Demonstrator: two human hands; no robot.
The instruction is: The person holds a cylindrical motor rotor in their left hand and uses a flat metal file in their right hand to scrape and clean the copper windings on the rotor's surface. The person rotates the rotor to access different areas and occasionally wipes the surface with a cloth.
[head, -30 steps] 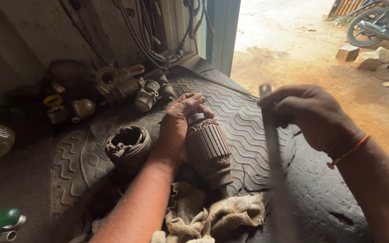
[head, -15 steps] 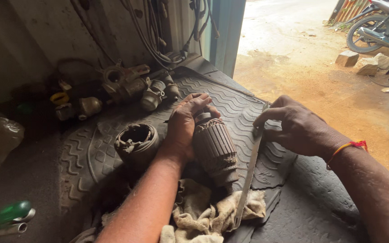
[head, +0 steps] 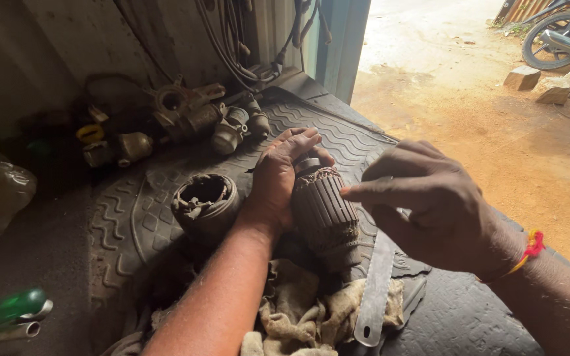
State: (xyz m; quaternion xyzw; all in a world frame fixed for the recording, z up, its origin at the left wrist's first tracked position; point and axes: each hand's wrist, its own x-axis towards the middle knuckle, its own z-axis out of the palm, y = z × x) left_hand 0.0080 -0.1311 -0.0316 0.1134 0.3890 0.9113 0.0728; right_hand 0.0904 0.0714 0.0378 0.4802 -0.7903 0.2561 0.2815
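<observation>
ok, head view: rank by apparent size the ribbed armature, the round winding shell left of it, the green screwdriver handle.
1. ribbed armature
2. round winding shell, close to the armature, partly hidden by the left hand, so unsure
3. green screwdriver handle

You hold a dark, ribbed motor core (head: 323, 212) standing almost upright on a dirty rag (head: 298, 316), its top tipped toward 11 o'clock. A flat metal blade (head: 375, 290) leans at its 3 o'clock side, lower end on the rag.

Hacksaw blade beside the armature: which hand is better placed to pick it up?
Probably the right hand: it hovers free just above the hacksaw blade, while the left hand is wrapped around the armature, holding it upright.
</observation>
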